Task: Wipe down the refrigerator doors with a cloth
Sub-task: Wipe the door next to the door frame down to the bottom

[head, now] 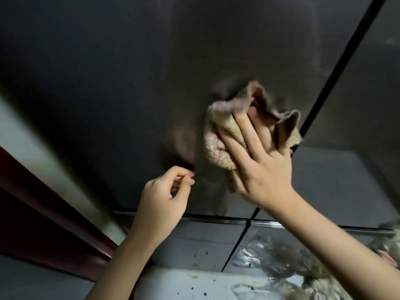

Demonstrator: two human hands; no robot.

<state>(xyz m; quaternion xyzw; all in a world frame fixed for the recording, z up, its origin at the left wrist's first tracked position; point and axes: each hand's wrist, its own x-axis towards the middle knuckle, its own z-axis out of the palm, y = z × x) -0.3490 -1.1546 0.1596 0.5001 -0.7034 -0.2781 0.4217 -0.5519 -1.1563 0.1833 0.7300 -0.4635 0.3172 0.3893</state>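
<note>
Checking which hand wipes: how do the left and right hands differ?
The right hand lies flat, fingers spread, pressing the cloth against the refrigerator door; the left hand has curled fingers and holds no cloth. The right hand is higher, the left hand lower, beside the cloth. Both are bare and reach to the same door.

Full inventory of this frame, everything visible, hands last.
upper fridge doors: 2, dark grey, filling the top, black seam between them
lower fridge doors: 2, grey, under a metal strip
cloth: 1, beige, crumpled on the left upper door near the seam
plastic bags: count unclear, clear, on the floor at lower right
frame: 1, dark red, left edge
left hand: fingers curled, nothing visible in it, at the door
right hand: fingers straight, pressing the cloth
</note>
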